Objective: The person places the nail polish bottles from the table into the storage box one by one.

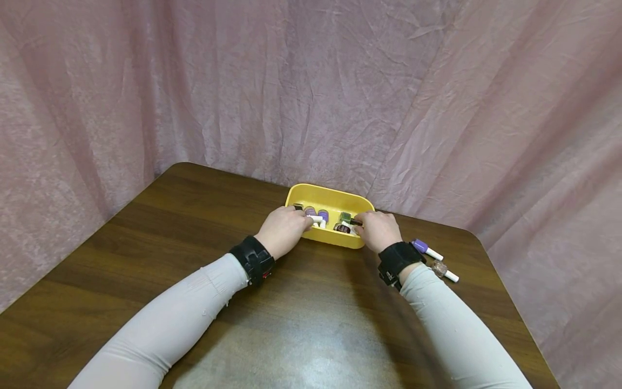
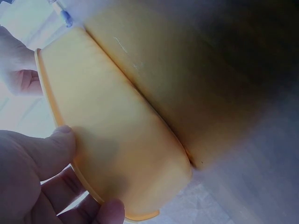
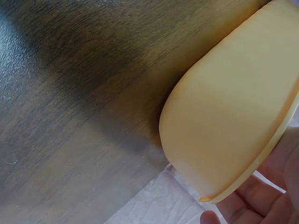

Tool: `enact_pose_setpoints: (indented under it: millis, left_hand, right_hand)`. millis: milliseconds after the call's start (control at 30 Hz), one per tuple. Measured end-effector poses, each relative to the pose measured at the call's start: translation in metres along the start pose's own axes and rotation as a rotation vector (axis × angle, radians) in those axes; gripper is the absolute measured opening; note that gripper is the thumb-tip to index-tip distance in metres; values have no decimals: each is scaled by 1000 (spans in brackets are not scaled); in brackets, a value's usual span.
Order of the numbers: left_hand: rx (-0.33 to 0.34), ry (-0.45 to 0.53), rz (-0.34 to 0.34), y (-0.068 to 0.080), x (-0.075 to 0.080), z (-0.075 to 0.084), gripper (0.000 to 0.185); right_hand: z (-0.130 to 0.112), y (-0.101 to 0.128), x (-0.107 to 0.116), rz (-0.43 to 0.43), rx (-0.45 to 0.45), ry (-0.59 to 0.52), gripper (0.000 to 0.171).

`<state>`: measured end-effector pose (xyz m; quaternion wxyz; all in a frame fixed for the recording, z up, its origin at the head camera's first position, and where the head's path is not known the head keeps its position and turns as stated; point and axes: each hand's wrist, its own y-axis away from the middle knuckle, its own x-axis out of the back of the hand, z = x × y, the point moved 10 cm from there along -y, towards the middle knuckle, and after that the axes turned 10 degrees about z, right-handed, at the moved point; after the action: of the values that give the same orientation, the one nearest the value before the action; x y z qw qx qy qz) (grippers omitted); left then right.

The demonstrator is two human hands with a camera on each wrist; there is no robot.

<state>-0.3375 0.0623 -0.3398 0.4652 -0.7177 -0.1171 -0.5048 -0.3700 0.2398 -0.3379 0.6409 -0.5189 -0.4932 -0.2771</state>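
While curled fingers of both hands grip the yellow tub (image 1: pixel 330 199), pink drapery (image 1: pixel 311 81) backs the wooden table (image 1: pixel 194 259).

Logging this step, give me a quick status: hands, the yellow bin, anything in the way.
Left hand and right hand both reach into the yellow bin among nail polish bottles. Grip hidden. Two bottles lie outside beside right wrist.

A yellow plastic tub (image 1: pixel 340 201) sits upright at the desk's twelve o'clock edge, holding small nail polish bottles (image 1: pixel 323 216).

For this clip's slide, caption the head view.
Both hands, left hand and right hand, reach into yellow tray of nail polish bottles.
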Motion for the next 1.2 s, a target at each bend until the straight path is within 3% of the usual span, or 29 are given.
enact_pose_setpoints:
  millis: [667,1200]
  left_hand:
    - [-1,-9,4,0,-1,0,9]
    - [3,-16,-31,-1,-5,-1,10]
  right_hand:
    - [-5,8,10,118,45,0,33]
    - [-1,25,17,215,74,-88,42]
